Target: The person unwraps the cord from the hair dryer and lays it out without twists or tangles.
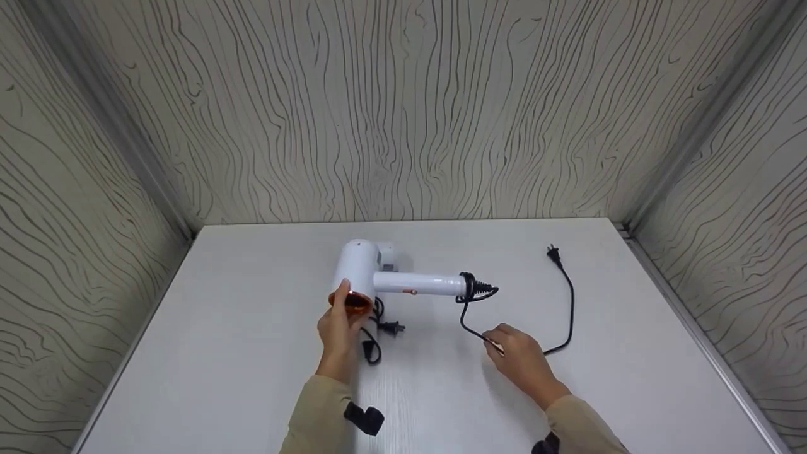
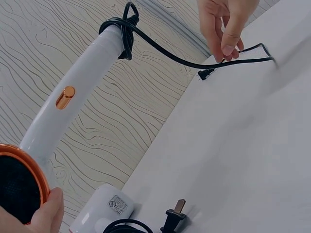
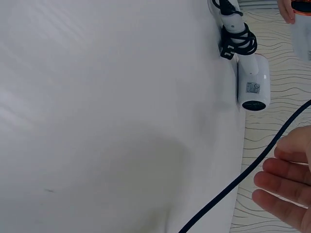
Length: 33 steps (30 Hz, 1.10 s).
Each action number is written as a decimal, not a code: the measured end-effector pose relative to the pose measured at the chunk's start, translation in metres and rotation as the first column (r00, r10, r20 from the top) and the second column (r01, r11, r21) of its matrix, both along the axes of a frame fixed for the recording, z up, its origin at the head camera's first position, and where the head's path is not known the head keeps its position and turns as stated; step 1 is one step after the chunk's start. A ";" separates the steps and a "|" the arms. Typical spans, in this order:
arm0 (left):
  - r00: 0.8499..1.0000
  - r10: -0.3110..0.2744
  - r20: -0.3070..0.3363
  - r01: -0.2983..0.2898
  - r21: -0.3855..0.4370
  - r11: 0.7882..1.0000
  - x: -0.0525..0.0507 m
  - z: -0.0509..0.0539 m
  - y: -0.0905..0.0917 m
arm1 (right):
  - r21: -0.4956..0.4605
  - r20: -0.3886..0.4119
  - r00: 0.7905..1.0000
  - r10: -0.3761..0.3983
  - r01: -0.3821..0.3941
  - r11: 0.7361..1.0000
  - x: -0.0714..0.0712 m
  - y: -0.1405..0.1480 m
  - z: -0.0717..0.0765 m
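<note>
In the head view my left hand (image 1: 338,331) grips the barrel of a white hair dryer (image 1: 416,283) near its orange-rimmed end, holding it up with the handle pointing right. Its black cord (image 1: 472,331) is wound around the handle's end, then runs down to my right hand (image 1: 520,359). The right hand's fingers bend loosely in the right wrist view. There the cord passes in front of their tips and close to the thumb, with no clear pinch. The plug (image 1: 553,253) of this cord is on the table at the far right.
A second white hair dryer (image 3: 253,85) lies on the table behind the held one, with its black cord bundled and its plug (image 1: 392,328) sticking out. The white table (image 1: 220,353) is bordered by wood-grain patterned panels (image 1: 403,113) and grey frame strips.
</note>
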<state>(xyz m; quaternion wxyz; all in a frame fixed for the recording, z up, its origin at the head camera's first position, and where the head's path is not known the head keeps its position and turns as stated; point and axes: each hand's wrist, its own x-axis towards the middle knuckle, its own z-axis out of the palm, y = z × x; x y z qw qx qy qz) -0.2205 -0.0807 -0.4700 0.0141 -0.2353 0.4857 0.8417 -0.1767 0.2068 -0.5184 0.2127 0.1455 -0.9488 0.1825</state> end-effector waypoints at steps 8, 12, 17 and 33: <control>1.000 0.011 0.005 -0.011 0.010 1.000 0.000 0.000 0.002 | -0.038 -0.074 0.997 0.036 -0.039 0.998 -0.002 -0.009 0.008; 1.000 0.006 0.007 -0.006 0.005 1.000 0.000 0.000 0.002 | -0.082 -0.067 0.997 0.023 -0.029 0.996 -0.004 -0.015 0.010; 1.000 -0.010 0.005 0.010 -0.005 1.000 0.002 0.000 0.002 | -0.141 -0.074 0.997 0.010 -0.021 0.990 -0.007 -0.022 0.012; 1.000 0.008 0.020 -0.008 0.001 1.000 0.001 -0.003 0.006 | -0.259 -0.178 0.984 0.003 -0.050 0.965 -0.012 -0.042 0.007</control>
